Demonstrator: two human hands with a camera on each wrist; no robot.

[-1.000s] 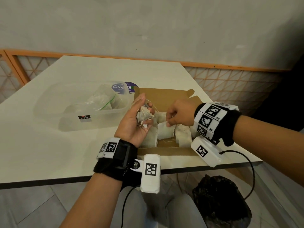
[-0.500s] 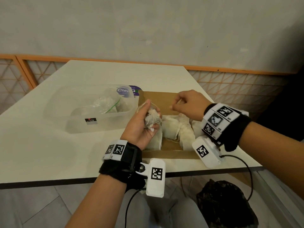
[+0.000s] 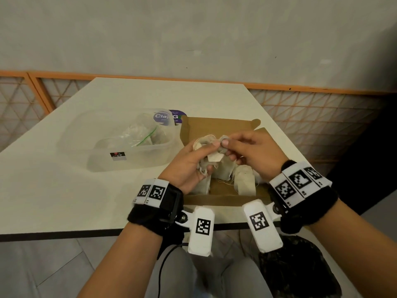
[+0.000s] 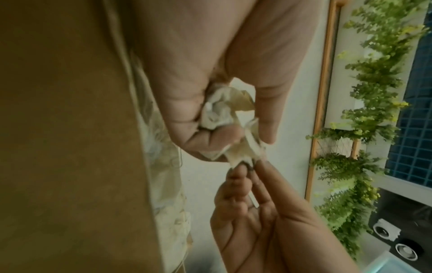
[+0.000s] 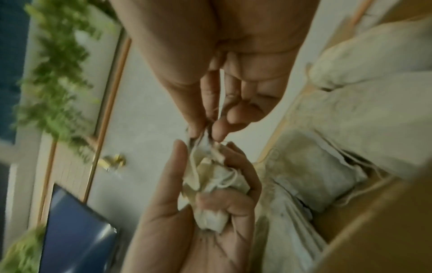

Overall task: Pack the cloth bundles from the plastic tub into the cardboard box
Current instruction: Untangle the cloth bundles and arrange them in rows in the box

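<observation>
I am in the middle of packing. My left hand [image 3: 187,166] holds one crumpled cloth bundle [image 3: 211,157] in its curled fingers, up in the air just over the near part of the cardboard box [image 3: 217,127]. My right hand [image 3: 253,153] pinches the top tip of that same bundle between thumb and fingers. So both hands have the one bundle, and neither hand is loose.

The box sits on the white table [image 3: 64,190], right beside the plastic tub [image 3: 129,160]. A few packed bundles [image 3: 245,179] already lie side by side in the box. The tub has a clear plastic bag [image 3: 141,134] in it. I cannot tell if more bundles are under that bag.

I think the bundle has come a bit loose, and I am tidying it before it goes in. Next I need to tuck the loose end in, then lower the bundle into a free spot next to the others and let go. I must not pull too hard, or it could come apart.
</observation>
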